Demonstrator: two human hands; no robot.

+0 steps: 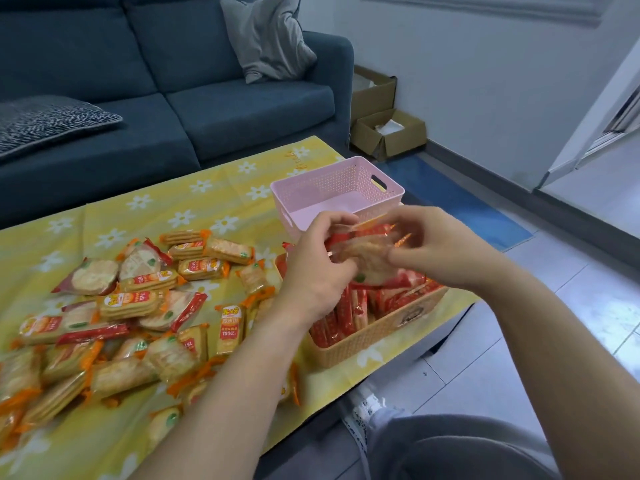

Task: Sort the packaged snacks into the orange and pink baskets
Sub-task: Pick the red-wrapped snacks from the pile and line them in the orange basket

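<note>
Both my hands hold a small bunch of red-edged snack packets (367, 258) above the orange basket (381, 332). My left hand (318, 268) grips their left side and my right hand (436, 247) pinches their right side. The orange basket, at the table's right edge, is filled with several red packets standing on edge. Behind it stands the pink basket (332, 188), with nothing visible inside it. A large loose pile of orange and red packaged snacks (138, 306) covers the yellow flowered tablecloth (214, 188) to the left.
A blue sofa (194, 109) with two cushions runs along the table's far side. Cardboard boxes (391, 133) sit on the floor by the wall. My knee (460, 448) and a white shoe (367, 407) are below the table's near right corner.
</note>
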